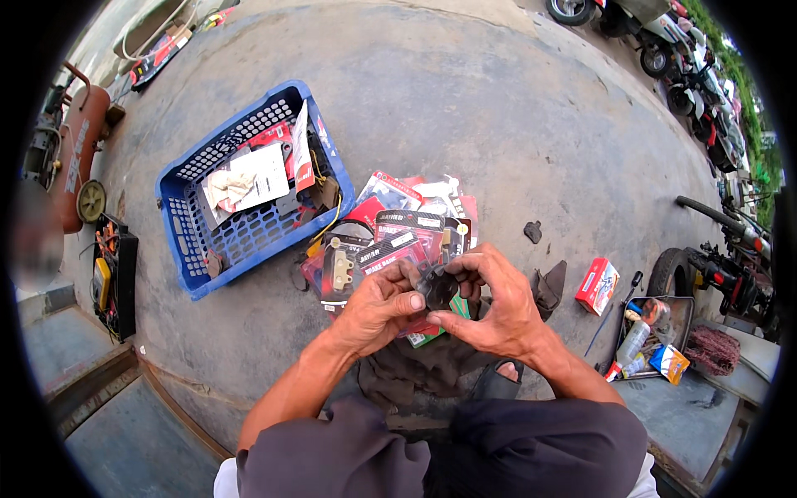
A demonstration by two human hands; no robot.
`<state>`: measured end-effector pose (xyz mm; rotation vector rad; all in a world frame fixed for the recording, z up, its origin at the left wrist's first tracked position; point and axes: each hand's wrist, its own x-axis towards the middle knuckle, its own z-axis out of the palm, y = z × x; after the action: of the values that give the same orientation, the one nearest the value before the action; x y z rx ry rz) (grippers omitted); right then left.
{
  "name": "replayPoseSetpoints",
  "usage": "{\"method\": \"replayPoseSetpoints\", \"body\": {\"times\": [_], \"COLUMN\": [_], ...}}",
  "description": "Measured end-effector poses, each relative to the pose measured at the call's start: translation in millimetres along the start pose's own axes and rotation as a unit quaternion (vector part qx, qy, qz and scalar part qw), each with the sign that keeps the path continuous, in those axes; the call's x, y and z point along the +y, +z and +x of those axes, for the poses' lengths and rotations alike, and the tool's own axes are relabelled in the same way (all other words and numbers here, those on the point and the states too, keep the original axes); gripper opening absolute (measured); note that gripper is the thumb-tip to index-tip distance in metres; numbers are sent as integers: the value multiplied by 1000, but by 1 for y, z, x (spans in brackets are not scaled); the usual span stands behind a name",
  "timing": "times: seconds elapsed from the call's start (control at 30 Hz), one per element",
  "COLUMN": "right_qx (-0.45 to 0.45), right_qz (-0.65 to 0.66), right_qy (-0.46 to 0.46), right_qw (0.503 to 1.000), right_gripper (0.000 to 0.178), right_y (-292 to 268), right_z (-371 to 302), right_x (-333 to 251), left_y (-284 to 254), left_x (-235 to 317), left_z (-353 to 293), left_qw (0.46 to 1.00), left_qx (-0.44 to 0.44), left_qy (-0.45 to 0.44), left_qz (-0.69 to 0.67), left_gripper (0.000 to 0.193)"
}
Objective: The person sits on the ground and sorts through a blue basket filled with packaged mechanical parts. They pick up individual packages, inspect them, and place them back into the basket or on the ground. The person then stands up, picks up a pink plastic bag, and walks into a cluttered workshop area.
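Between my two hands is a small dark piece with a rounded, notched outline (437,288), which looks like a brake pad. My left hand (383,305) pinches its left side with thumb and fingers. On the other side, my right hand (496,300) grips its right edge, fingers curled above and thumb below. Just beyond and under the hands lies a loose pile of carded blister packs (407,236) in red, black and clear plastic. One pack (342,267) shows a tan brake pad inside. Parts of the pile are hidden by my hands.
A blue plastic basket (187,270) with packs and card stands to the left. Rightward are a dark lump (532,232), a dark rag (549,289), a red-white box (597,286) and a tray (686,311) of bottles. An orange compressor (80,162) stands far left; motorbikes (697,91) far right.
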<state>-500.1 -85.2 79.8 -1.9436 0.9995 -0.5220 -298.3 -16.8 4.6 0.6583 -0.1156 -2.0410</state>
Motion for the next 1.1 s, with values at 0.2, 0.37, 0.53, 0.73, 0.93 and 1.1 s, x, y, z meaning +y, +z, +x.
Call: {"method": "replayPoseSetpoints", "body": {"times": [0.2, 0.37, 0.53, 0.73, 0.93, 1.1], "right_qx": [15, 8, 12, 6, 6, 7], "right_qz": [-29, -29, -37, -32, 15, 51], "right_qy": [-7, -1, 0, 2, 29, 81], "right_qw": [999, 1000, 999, 999, 999, 995], "right_gripper": [58, 59, 61, 61, 54, 51], "right_y": [2, 2, 3, 3, 5, 8], "right_z": [-3, -5, -7, -7, -10, -11], "right_x": [0, -1, 0, -2, 6, 13], "left_y": [6, 1, -2, -1, -3, -1], "left_x": [-2, -5, -9, -11, -16, -10], "left_z": [-2, -3, -3, -3, -4, -3], "left_qw": [1000, 1000, 1000, 998, 999, 1000], "left_qx": [1, 1, -13, -38, -4, -3], "left_qy": [1, -1, 9, 13, 34, 15], "left_qz": [-17, -2, -7, -44, -1, 14], "left_gripper": [32, 31, 30, 30, 31, 32]}}
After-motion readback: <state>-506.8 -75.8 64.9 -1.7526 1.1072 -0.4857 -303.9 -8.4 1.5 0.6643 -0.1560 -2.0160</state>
